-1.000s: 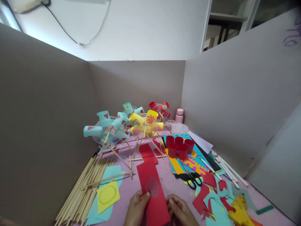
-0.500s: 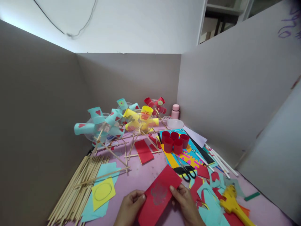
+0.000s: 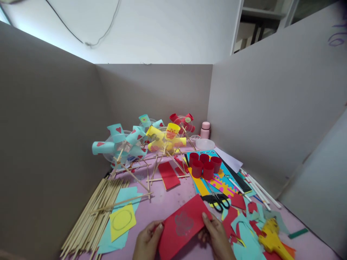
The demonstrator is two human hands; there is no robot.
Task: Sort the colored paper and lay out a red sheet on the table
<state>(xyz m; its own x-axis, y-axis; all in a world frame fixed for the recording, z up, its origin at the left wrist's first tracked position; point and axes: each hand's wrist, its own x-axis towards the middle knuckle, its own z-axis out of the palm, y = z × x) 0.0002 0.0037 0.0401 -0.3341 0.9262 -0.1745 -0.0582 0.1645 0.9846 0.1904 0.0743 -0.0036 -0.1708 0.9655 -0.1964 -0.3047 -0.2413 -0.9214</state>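
Red card (image 3: 184,225) is slanting from lower left to upper right; I am watching the left hand (image 3: 149,237) pinching its left edge, the right hand (image 3: 215,235) its right.

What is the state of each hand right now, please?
Left hand: closed, holding the red paper by its left edge.
Right hand: closed, holding the same paper by its right edge, thumb on top.

Sticks (image 3: 92,216) left of the card (image 3: 183,225), scissors (image 3: 216,198) right.
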